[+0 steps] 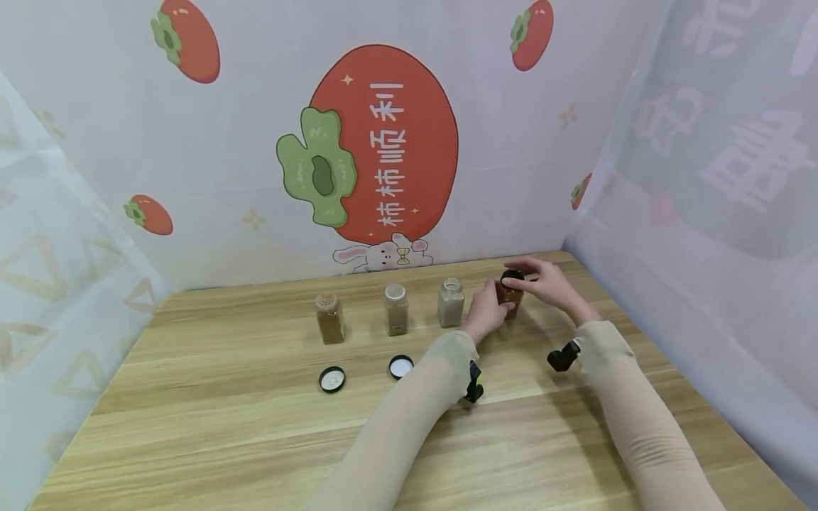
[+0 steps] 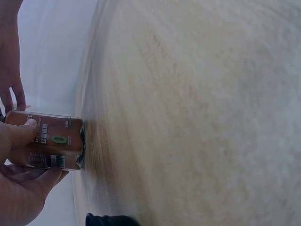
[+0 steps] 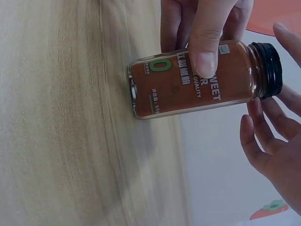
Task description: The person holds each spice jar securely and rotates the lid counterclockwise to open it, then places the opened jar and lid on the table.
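At the back right of the table stands a square glass spice jar [image 1: 514,297] of red-brown powder with a black screw lid [image 3: 270,70]. My left hand [image 1: 484,312] grips the jar's body. In the right wrist view, its thumb lies across the printed label. With thumb and fingers on opposite sides, my right hand [image 1: 551,285] holds the lid at its rim. The jar's base [image 3: 134,92] is close to the tabletop in the right wrist view. Left of my left hand is an uncapped jar of pale powder [image 1: 451,306].
Farther left stand a greyish powder jar [image 1: 396,316] and a brown powder jar [image 1: 331,325] with a perforated top. Two black-rimmed lids [image 1: 331,380] lie upturned in front of them. My left forearm [image 1: 409,411] crosses the table [image 1: 224,404]. Printed cloth [image 1: 243,142] hangs behind.
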